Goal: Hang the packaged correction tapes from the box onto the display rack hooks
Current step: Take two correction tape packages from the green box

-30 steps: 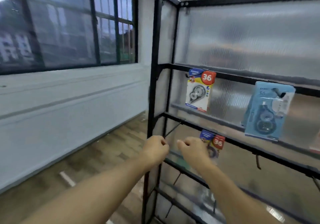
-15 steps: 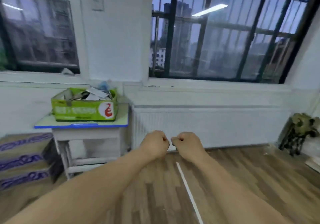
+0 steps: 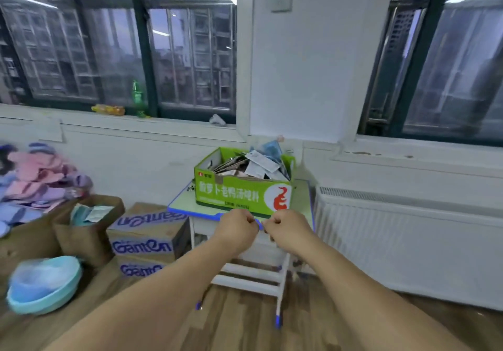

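Observation:
A green cardboard box (image 3: 239,195) stands on a small white desk (image 3: 299,198) with a blue-edged top, under the white pillar between two windows. Several packaged correction tapes (image 3: 258,164) stick out of its open top in a loose pile. My left hand (image 3: 236,228) and my right hand (image 3: 285,228) are held side by side in front of the box's lower edge, both curled into fists with nothing visible in them. The display rack is out of view.
Stacked purple-printed cartons (image 3: 147,239) and open brown boxes (image 3: 89,223) sit left of the desk. A pile of pastel fabric (image 3: 35,182) and a light blue basin (image 3: 43,285) lie at far left. A white radiator (image 3: 408,242) lines the wall at right. Bottles (image 3: 137,100) stand on the windowsill.
The view has swung left from the display rack to the window wall, and the green box has come from the far left to the centre. Both hands stay fisted, close together.

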A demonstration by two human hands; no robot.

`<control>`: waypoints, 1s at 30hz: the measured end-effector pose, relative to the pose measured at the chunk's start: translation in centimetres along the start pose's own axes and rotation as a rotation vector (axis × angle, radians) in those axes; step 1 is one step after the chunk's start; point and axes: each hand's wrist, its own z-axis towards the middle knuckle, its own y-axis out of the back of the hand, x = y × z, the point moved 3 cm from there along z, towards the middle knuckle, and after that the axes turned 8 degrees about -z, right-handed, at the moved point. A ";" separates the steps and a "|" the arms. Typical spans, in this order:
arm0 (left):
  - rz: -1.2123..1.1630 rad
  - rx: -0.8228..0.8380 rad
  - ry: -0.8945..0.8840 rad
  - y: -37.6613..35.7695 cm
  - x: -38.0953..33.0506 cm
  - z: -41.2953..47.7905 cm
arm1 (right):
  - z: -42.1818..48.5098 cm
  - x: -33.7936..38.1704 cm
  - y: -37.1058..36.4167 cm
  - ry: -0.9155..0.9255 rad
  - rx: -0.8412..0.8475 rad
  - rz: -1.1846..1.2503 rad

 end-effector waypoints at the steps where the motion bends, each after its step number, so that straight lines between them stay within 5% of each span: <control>1: 0.007 -0.018 0.005 0.4 0.2 2.1 | 2.4 0.3 -0.2 0.034 0.011 -0.013; 13: -0.010 -0.144 0.116 5.7 3.2 23.5 | 27.5 3.1 -1.6 0.107 0.058 -0.101; 30: 0.131 0.221 0.024 3.4 10.7 50.3 | 48.8 -2.7 -7.8 -0.309 0.039 -0.439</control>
